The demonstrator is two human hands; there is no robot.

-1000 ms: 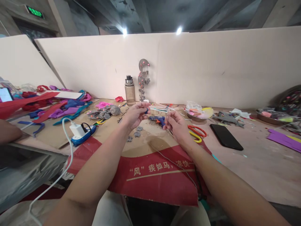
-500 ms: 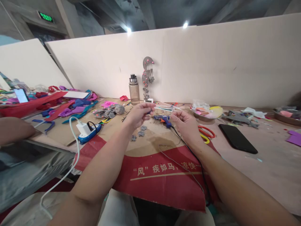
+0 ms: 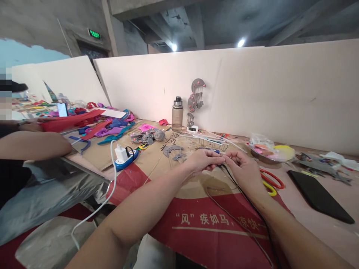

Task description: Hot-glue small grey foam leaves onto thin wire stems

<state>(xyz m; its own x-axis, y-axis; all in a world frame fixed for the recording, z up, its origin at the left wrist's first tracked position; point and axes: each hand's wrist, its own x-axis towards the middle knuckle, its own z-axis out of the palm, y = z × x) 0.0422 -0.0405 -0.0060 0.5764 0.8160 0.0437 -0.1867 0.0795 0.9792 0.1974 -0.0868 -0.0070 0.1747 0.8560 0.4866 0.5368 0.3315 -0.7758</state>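
My left hand [image 3: 204, 161] and my right hand [image 3: 243, 166] meet fingertip to fingertip over the cardboard sheet [image 3: 190, 186]. Both are closed in a pinch; whatever is between the fingers is too small to make out. Just behind them the blue glue gun [image 3: 213, 151] lies mostly hidden, its black cable [image 3: 238, 185] running toward me under the right hand. Grey felt pieces, one crescent-shaped [image 3: 171, 150], rest on the cardboard left of my hands. A grey ball of yarn [image 3: 159, 135] sits farther back beside small grey felt shapes with pink dots.
Red and yellow scissor handles [image 3: 272, 179] and a black phone [image 3: 318, 194] lie at right. A bottle [image 3: 177, 116] stands by the white partition, near a grey hanging ornament [image 3: 196, 99]. At left are a blue power strip [image 3: 126, 160] and another person's arm [image 3: 36, 145].
My hands have come together from being apart, now in front of the glue gun. The view has shifted, and the crescent-shaped felt shows left of my hands.
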